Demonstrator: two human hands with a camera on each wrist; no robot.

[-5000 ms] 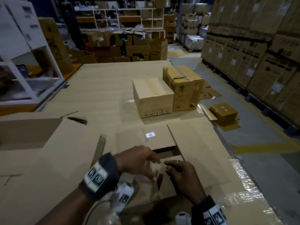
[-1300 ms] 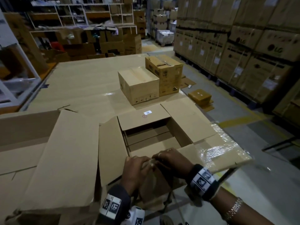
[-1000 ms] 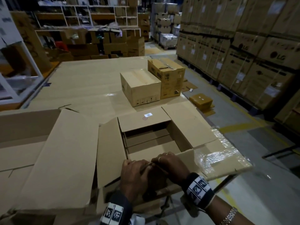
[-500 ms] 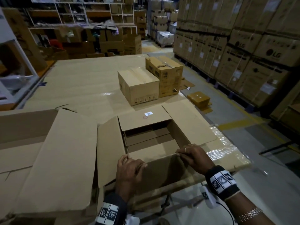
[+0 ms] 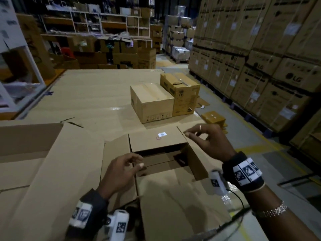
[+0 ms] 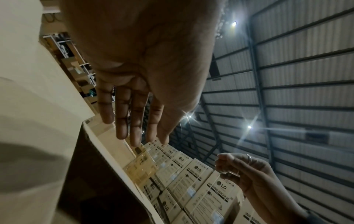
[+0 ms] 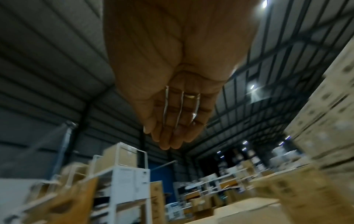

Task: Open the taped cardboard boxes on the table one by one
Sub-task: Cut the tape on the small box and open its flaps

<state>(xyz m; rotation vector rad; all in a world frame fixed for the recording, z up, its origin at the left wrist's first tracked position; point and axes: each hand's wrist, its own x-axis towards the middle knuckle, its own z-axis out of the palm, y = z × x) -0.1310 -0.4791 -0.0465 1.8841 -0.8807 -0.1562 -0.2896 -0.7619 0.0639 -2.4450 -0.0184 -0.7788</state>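
An open cardboard box (image 5: pixel 157 141) sits right in front of me with all its flaps folded outward; inside lies a brown cardboard layer. My left hand (image 5: pixel 139 162) hovers over the box's left inner edge, fingers relaxed and holding nothing; the left wrist view shows those left-hand fingers (image 6: pixel 120 121) straight. My right hand (image 5: pixel 191 134) is lifted above the right flap, loosely curled and empty, and its fingers (image 7: pixel 168 136) look extended in the right wrist view. Two closed boxes stand farther back: a plain one (image 5: pixel 151 100) and a taller printed one (image 5: pixel 180 91) touching its right side.
A large opened carton (image 5: pixel 43 162) spreads over the table's left side. The table's right edge (image 5: pixel 227 188) carries plastic wrap. Beyond it are the floor, a small flat box (image 5: pixel 213 117) and tall stacks of LG cartons (image 5: pixel 260 66). Shelving (image 5: pixel 104 23) fills the back.
Both hands have let go of the near flap, which now lies folded out toward me. The left hand lifted over the opening; the right hand rose up and to the right.
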